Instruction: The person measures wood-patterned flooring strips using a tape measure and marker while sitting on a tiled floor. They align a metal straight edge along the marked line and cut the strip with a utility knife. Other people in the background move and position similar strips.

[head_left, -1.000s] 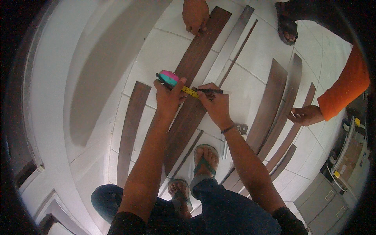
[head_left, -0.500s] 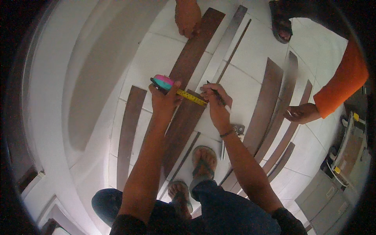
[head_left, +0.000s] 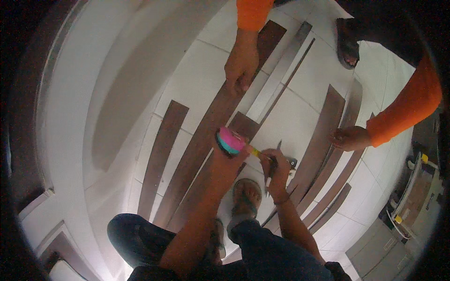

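Observation:
My left hand (head_left: 226, 164) is closed around a pink and teal tape measure (head_left: 230, 139), above a dark brown plank (head_left: 245, 123). A short length of yellow blade (head_left: 255, 152) runs from the case to my right hand (head_left: 277, 169). My right fingers are closed on a pen (head_left: 269, 181) with a white end, and they are at the blade's end; whether they pinch it I cannot tell. Beside this plank lies a longer brown plank (head_left: 199, 136). A co-worker's hand (head_left: 242, 63) in an orange sleeve reaches down onto the longer plank.
The co-worker's other hand (head_left: 350, 138) is over brown planks (head_left: 323, 122) on the right. A pale, flat bar (head_left: 276, 75) and a thin dark strip (head_left: 295, 70) lie ahead. Another plank (head_left: 164, 140) is at left, near the white wall (head_left: 108, 107). Grey cabinets (head_left: 375, 246) stand lower right.
My hands have moved nearer me and the tape measure has shifted right, with less blade showing. The co-worker's far hand has come nearer along the long plank.

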A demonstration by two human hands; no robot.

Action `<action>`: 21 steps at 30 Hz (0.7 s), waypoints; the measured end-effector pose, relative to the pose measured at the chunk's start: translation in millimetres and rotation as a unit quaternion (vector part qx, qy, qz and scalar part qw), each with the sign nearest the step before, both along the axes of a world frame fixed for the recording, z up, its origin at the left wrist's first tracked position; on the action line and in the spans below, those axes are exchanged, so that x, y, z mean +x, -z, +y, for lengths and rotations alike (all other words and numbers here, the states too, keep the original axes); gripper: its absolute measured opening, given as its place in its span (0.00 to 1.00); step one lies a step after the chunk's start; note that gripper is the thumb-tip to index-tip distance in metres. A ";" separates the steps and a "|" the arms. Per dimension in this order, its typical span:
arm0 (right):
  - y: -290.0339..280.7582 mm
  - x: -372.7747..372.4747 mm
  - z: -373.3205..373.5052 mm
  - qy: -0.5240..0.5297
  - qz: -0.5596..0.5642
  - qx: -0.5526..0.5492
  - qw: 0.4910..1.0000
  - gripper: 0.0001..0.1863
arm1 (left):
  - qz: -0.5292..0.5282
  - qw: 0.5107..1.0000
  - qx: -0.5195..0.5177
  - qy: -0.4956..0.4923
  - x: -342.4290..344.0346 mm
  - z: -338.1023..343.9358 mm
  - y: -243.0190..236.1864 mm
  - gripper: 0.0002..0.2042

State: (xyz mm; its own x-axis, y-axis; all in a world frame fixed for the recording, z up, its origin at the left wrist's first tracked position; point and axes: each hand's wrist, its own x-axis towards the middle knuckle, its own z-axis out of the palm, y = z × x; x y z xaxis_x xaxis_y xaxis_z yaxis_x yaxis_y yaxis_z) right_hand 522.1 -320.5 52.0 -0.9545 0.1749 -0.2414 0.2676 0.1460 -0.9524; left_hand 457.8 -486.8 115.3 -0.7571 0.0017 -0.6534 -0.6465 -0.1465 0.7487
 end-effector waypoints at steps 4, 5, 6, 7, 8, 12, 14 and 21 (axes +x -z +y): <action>4.4 48.4 14.5 0.097 -0.013 0.019 0.995 0.07 | 0.010 0.998 0.012 0.055 27.4 7.0 23.8 0.37; 3.4 62.1 20.6 0.125 -0.012 0.030 0.992 0.06 | 0.027 0.989 -0.016 0.142 33.1 11.1 26.1 0.38; 1.4 76.2 23.7 0.124 -0.066 0.096 0.985 0.07 | 0.044 0.972 -0.049 0.227 40.4 12.3 28.8 0.38; -0.2 85.2 24.9 0.120 -0.063 0.097 0.986 0.07 | 0.047 0.973 -0.048 0.223 50.0 14.6 37.6 0.38; -2.3 93.2 24.8 0.119 0.018 0.154 0.981 0.09 | 0.051 0.973 -0.007 0.224 61.8 19.6 50.8 0.38; -38.8 145.0 62.2 0.204 -0.017 0.042 0.978 0.13 | -0.158 0.949 0.035 0.269 53.7 52.0 -6.1 0.36; -65.8 147.4 45.4 0.246 -0.077 -0.075 0.963 0.13 | -0.048 0.936 -0.117 0.330 82.4 41.0 -10.4 0.34; -270.0 127.1 31.2 0.104 -0.107 0.077 0.986 0.08 | -0.134 0.985 0.108 -0.010 130.6 29.6 -178.4 0.33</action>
